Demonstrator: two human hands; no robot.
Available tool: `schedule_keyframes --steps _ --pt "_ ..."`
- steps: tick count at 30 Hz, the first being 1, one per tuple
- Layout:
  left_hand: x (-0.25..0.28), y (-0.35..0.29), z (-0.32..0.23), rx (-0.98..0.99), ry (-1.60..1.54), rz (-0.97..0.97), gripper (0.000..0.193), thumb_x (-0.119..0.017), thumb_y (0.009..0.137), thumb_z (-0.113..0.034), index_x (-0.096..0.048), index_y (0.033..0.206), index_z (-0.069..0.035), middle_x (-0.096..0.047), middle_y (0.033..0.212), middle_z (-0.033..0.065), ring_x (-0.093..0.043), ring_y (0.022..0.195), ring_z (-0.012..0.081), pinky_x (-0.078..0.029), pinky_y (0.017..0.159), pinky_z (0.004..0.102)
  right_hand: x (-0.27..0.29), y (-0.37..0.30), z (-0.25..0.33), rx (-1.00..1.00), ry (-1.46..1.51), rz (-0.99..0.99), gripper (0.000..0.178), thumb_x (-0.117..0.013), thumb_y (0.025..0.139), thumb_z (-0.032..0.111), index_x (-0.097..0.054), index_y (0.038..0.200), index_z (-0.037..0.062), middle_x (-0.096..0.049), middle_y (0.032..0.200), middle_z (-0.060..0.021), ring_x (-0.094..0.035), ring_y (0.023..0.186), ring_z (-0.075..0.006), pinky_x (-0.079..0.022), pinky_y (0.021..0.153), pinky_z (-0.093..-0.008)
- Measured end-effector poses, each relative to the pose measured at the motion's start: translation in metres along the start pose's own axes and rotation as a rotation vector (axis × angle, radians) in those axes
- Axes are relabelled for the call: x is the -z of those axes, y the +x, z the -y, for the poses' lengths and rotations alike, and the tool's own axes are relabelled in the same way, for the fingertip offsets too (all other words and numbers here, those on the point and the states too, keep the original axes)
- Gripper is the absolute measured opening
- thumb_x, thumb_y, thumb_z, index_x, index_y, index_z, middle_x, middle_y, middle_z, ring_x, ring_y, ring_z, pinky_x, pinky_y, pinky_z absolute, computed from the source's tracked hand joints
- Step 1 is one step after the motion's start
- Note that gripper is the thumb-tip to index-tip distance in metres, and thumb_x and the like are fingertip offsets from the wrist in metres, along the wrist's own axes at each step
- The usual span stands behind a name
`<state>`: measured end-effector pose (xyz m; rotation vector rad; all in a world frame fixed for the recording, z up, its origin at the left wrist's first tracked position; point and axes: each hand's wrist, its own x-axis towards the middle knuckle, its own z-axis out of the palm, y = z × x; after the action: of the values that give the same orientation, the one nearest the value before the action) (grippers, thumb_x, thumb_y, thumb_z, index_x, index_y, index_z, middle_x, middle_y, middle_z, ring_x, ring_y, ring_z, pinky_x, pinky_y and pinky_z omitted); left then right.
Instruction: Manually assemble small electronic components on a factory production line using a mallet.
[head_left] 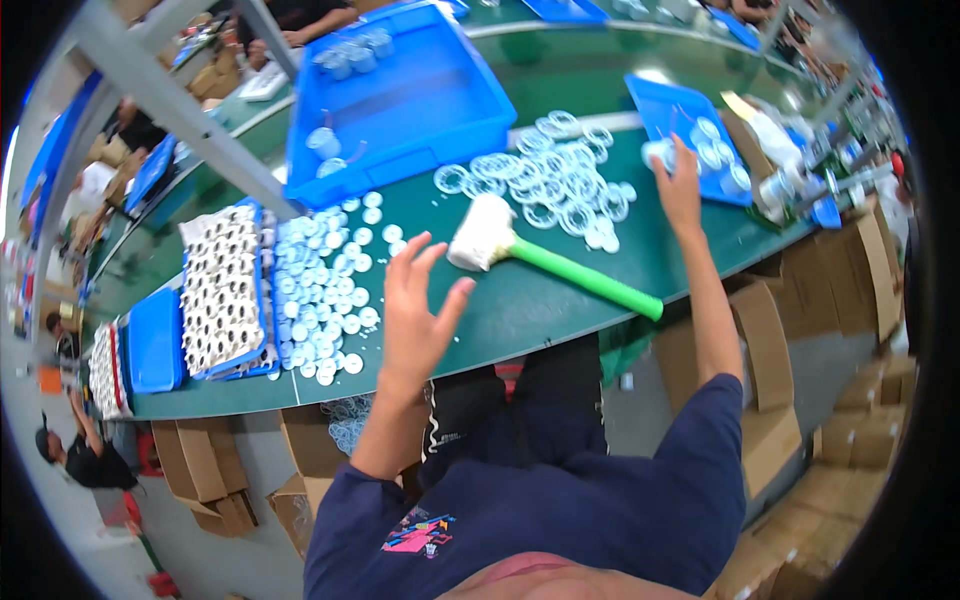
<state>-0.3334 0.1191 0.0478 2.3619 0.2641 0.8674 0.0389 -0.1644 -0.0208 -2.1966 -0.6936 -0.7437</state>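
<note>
From the remote station I see the green worktop [505,322] as the biggest thing (the fisheye lens bends its near edge into an arc). Toward its far edge I have a large blue tray [410,100], with translucent cups [350,58] grouped near that tray's far left corner. At the worktop's left end stands a stack of white pitted trays [220,290]. Just beside the stack, pale discs [322,285] spread down almost to the near edge; a heap of clear rings [545,180] lies farther right, short of a small blue tray [655,105] near the right end. The mallet [565,267], white-headed and green-handled, has its handle end at the worktop's near edge. I have the left hand [415,310] near the mallet's head, above the near edge, fingers spread apart. The right hand [680,190] is gripping a pale cup [656,152] in its fingers, at the left edge of the small blue tray; whether the cup touches that edge I cannot tell.
</note>
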Motion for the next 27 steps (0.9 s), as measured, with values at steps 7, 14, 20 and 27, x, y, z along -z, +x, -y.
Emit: schedule_keyframes --steps 7,14,20,27 --pt "0.055 0.111 0.146 -0.111 0.272 -0.216 0.028 -0.069 0.092 -0.009 -0.064 0.119 -0.002 -0.065 0.125 0.0193 -0.062 0.119 0.0390 -0.048 0.103 0.0447 -0.016 0.007 -0.079 -0.069 -0.272 0.009 0.056 -0.065 0.100 0.028 -0.049 0.150 0.0079 -0.049 0.141 -0.0236 -0.053 0.128 -0.0432 -0.047 0.104 -0.0463" --pt "0.088 0.207 0.248 0.231 0.481 0.356 0.073 -0.082 0.080 -0.018 -0.053 0.145 -0.001 -0.053 0.149 0.0220 -0.054 0.136 0.0372 -0.044 0.114 0.0403 -0.018 0.003 -0.053 -0.125 -0.265 0.006 0.051 -0.059 0.104 0.029 -0.050 0.151 0.0136 -0.049 0.146 -0.0202 -0.057 0.126 -0.0413 -0.052 0.098 -0.0456" --pt "0.057 0.263 0.272 0.361 0.565 0.627 0.092 -0.087 0.076 -0.036 -0.049 0.151 0.000 -0.054 0.150 0.0235 -0.053 0.138 0.0360 -0.043 0.115 0.0402 -0.006 0.000 -0.073 0.007 -0.324 0.010 0.048 -0.059 0.103 0.026 -0.054 0.149 0.0134 -0.054 0.144 -0.0200 -0.059 0.125 -0.0409 -0.053 0.096 -0.0458" --pt "0.060 0.269 0.341 0.287 0.553 0.484 0.034 -0.088 0.072 -0.031 -0.075 0.079 0.000 -0.070 0.077 0.0200 -0.069 0.071 0.0315 -0.052 0.067 0.0449 -0.007 0.002 -0.051 -0.025 -0.602 0.105 0.056 -0.062 0.101 0.039 -0.054 0.146 0.0078 -0.052 0.145 -0.0220 -0.057 0.124 -0.0430 -0.051 0.096 -0.0519"
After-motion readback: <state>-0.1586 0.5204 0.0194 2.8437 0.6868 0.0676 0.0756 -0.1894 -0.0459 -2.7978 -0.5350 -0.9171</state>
